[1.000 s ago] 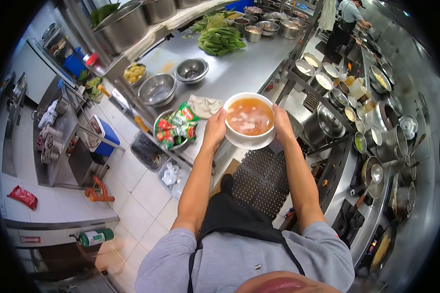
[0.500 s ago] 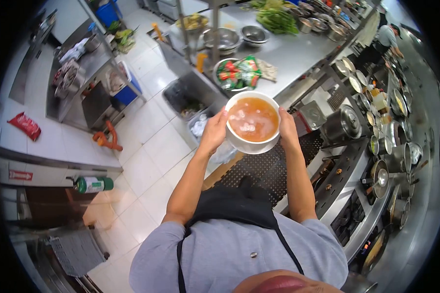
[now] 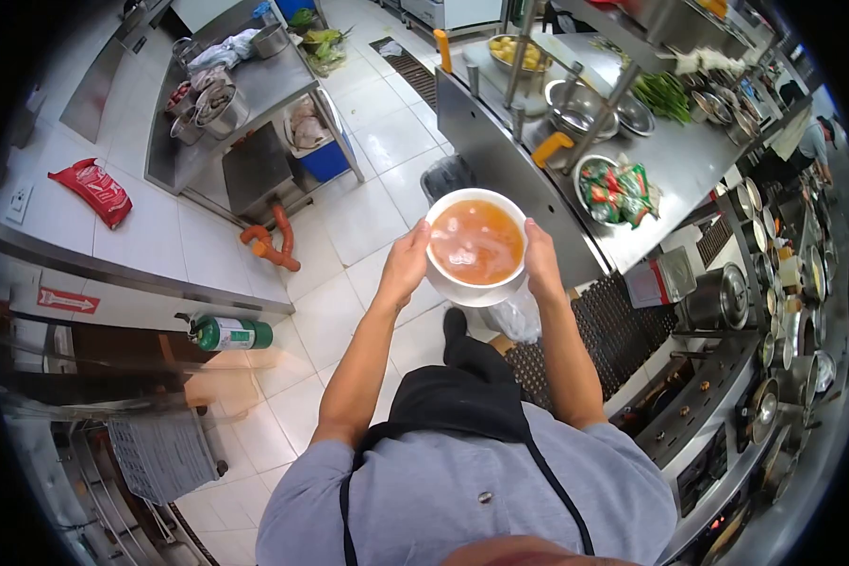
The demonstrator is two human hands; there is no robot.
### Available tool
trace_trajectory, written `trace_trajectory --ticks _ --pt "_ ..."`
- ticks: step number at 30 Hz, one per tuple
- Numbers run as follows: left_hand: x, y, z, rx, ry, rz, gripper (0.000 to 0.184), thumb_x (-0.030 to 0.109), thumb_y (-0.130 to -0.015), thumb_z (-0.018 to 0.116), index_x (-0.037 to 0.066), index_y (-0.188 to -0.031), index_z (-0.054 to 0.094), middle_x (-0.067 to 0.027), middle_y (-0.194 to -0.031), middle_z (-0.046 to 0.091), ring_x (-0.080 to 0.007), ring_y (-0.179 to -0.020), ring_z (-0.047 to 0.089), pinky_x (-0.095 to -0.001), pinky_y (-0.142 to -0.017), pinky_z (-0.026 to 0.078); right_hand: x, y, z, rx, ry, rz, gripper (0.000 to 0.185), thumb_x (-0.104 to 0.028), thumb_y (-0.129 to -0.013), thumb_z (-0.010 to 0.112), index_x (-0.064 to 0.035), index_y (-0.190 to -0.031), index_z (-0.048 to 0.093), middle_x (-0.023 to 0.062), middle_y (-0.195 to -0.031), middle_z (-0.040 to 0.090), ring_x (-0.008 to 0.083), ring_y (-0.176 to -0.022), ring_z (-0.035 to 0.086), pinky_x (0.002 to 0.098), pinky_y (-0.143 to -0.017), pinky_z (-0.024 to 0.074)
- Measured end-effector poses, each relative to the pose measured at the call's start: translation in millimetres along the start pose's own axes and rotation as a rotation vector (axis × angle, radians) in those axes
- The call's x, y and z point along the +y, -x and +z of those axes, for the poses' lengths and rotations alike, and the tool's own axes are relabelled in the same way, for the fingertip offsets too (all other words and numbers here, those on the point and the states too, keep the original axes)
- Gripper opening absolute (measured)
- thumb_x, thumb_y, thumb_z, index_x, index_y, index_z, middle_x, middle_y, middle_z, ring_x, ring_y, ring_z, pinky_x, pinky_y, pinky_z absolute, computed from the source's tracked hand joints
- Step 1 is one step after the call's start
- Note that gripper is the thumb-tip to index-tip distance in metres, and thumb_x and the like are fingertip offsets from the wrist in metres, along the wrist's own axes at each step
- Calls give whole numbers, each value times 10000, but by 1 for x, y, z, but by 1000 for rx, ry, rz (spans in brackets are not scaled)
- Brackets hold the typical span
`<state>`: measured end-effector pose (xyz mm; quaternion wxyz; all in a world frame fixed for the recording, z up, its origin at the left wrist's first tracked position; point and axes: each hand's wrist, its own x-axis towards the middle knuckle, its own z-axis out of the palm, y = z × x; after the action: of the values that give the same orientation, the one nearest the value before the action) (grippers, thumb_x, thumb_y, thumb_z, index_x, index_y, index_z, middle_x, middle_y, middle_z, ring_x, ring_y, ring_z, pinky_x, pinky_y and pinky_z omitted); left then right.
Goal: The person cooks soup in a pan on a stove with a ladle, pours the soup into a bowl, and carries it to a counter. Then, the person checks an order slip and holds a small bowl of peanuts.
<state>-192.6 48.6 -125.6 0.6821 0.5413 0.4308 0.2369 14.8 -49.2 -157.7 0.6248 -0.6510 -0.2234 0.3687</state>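
Held out in front of me is a white bowl [image 3: 475, 296] of orange-brown soup [image 3: 476, 243] with pale foam or pieces on its surface. A plate may sit under the bowl, but I cannot tell for sure. My left hand [image 3: 407, 267] grips the bowl's left side, the thumb near the rim. On the right side, my right hand [image 3: 541, 261] is closed on it in the same way. The bowl looks close to level. The fingers beneath it are hidden.
A steel counter [image 3: 632, 247] at upper right carries metal bowls and a bowl of red-green packets [image 3: 619, 191]. A dark bin [image 3: 446, 176] stands beyond the soup. Stove and pots [image 3: 722, 297] line the right. Left are orange pipes [image 3: 275, 243] and a green extinguisher [image 3: 231, 333].
My view and body have turned left, so the counter and stove shift rightward in view. A foot now shows stepping on the white tiles. Both hands keep hold of the bowl.
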Motion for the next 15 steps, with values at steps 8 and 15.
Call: trace_trajectory --ticks 8,15 --pt "45 -137 -114 152 19 54 516 346 -1024 362 -46 -1345 458 -173 -1319 534 -213 -1225 484 -296 -1023 359 -1 -152 147 -47 50 -137 436 -240 -990 331 58 -1174 590 174 -971 679 223 -915 623 332 -860 452" --pt "104 -287 -206 211 6 104 505 338 -1030 340 -46 -1327 481 -163 -1267 570 -218 -1170 520 -297 -990 377 -57 -293 260 -172 54 -79 436 -260 -1013 344 80 -1131 590 135 -1027 645 173 -944 571 323 -854 441"
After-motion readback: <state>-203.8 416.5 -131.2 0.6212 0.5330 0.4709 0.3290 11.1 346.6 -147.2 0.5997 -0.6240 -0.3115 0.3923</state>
